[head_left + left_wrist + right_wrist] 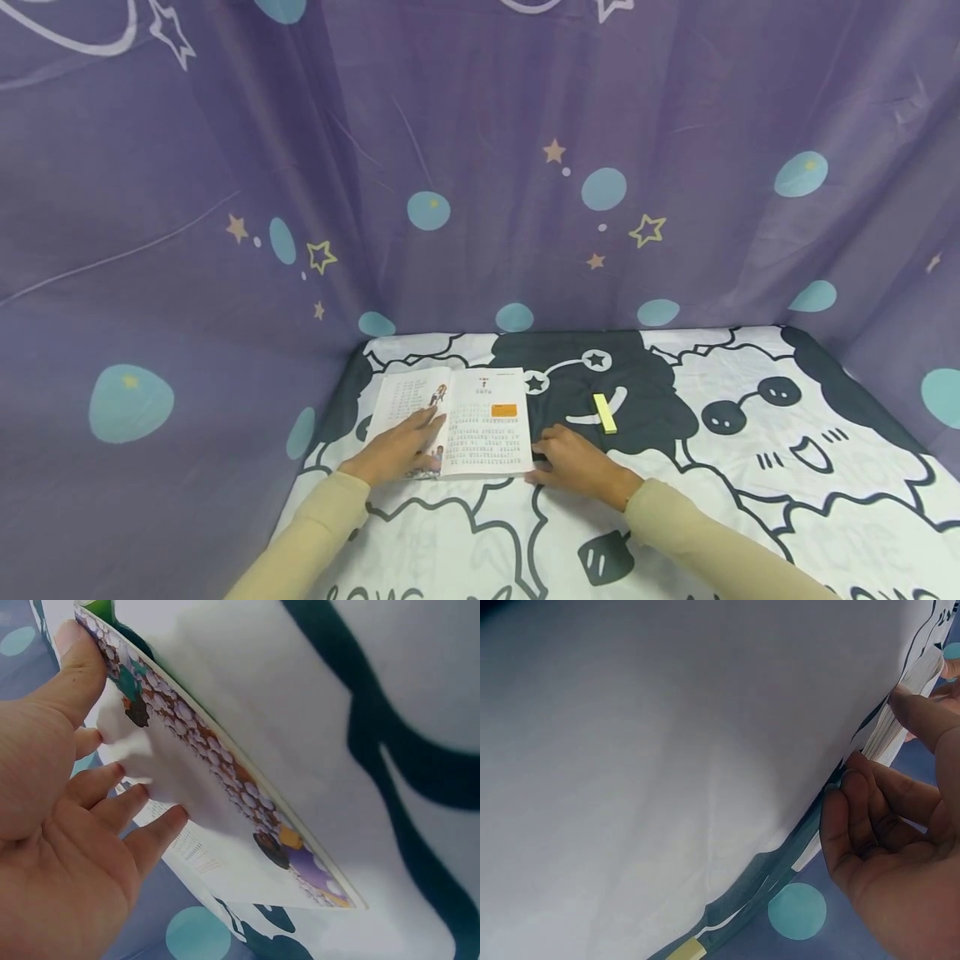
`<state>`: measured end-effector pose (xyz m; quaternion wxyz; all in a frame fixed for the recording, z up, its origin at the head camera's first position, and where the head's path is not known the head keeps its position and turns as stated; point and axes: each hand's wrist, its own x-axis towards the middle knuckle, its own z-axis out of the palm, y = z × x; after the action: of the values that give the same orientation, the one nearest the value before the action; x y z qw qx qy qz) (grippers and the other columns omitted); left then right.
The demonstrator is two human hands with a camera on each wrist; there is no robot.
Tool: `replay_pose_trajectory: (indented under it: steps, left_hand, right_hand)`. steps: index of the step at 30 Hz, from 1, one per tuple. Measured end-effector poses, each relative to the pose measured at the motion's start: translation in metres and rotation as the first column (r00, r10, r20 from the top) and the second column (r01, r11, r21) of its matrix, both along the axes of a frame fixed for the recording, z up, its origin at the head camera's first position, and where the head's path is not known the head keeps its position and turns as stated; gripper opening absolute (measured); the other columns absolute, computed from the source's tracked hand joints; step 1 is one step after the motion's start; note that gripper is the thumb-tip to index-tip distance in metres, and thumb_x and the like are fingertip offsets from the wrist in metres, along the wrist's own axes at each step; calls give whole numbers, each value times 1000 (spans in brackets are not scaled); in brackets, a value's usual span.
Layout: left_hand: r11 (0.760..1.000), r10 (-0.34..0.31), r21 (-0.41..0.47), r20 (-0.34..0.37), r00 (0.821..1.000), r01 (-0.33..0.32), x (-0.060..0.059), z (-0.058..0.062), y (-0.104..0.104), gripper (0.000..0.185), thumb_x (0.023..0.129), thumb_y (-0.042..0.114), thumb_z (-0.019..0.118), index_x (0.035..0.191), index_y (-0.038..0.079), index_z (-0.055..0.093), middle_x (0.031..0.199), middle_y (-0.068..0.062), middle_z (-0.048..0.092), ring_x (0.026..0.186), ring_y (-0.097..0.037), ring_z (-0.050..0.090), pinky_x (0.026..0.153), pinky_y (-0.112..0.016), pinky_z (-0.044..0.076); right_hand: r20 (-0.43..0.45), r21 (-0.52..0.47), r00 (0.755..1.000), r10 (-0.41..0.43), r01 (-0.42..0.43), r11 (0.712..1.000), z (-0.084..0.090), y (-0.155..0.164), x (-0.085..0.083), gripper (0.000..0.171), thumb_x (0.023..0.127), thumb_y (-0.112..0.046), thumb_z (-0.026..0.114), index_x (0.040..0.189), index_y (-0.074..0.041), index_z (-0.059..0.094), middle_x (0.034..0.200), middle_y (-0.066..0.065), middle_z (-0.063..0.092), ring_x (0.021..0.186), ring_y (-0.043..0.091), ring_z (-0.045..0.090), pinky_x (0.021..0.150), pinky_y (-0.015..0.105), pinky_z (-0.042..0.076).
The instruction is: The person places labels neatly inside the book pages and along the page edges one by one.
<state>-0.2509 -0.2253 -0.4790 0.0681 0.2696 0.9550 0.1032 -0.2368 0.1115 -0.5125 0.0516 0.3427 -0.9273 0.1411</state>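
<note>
An open book [487,442] lies on the patterned cloth, with print on both pages and coloured pictures on the left one. An orange sticky note [504,410] sits on its right page. My left hand [401,448] rests on the left page; in the left wrist view its fingers [157,836] are spread and fairly straight over the paper, the thumb near the picture strip. At the book's right edge is my right hand [577,467]. Its thumb and index fingertip touch the page edges [889,731] apart from each other, the other fingers loosely bent.
A narrow yellow block [604,414] lies on a dark patch of the cloth, right of the book. The black and white cloth [750,467] spreads out to the right. A purple curtain [487,267] with stars and blue dots hangs behind and at both sides.
</note>
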Motion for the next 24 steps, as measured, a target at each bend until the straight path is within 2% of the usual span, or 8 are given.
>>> replay_pose_trajectory:
  steps: [10, 19, 24]
  left_hand:
    - [999, -30, 13, -29, 999, 30, 0, -5, -6, 88, 90, 42, 70, 156, -5, 36, 165, -24, 28, 152, -40, 28, 123, -52, 28]
    - [999, -48, 6, -33, 998, 48, 1, -6, -13, 93, 89, 47, 70, 159, -2, 33, 164, -26, 28, 151, -40, 28, 120, -52, 32]
    - [999, -32, 24, -5, 999, 32, 2, -7, -13, 92, 89, 44, 72, 159, -2, 33, 164, -25, 27, 151, -40, 28, 121, -53, 31]
  right_hand:
    - [-11, 4, 1000, 12, -12, 1000, 2, 1, 1, 44, 86, -39, 85, 109, -2, 79, 88, 1, 66, 76, 10, 48, 65, 27, 50]
    - [-23, 39, 999, 48, -47, 998, 9, 7, -2, 47, 86, -38, 85, 111, 0, 78, 93, 3, 66, 80, 10, 52, 68, 27, 54]
    - [-4, 29, 997, 73, -73, 997, 12, 17, -6, 37, 87, -31, 85, 111, -3, 78, 91, 0, 64, 80, 9, 52, 68, 25, 53]
